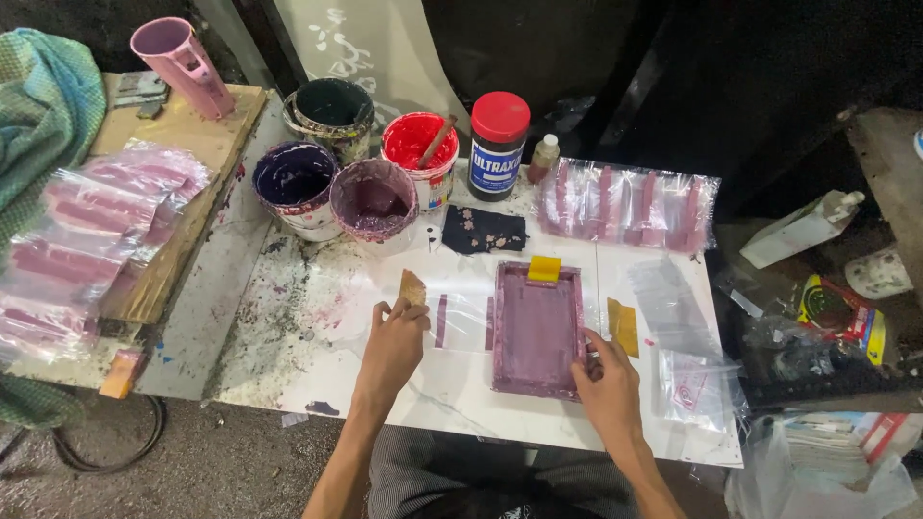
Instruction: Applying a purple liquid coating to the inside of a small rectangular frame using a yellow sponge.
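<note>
A small purple-stained printing screen frame lies on the white table, with a yellow squeegee resting at its far end. My right hand grips the frame's near right corner. My left hand rests on a clear plastic bag just left of the frame, fingers pressing it flat. The bag carries a fresh purple stripe. A small tan card stands just beyond the fingertips of my left hand.
Several paint tubs stand at the back: purple, mauve, red with a stick, dark, plus a red-capped jar. Printed bags lie at back right and far left. Blank bags sit right.
</note>
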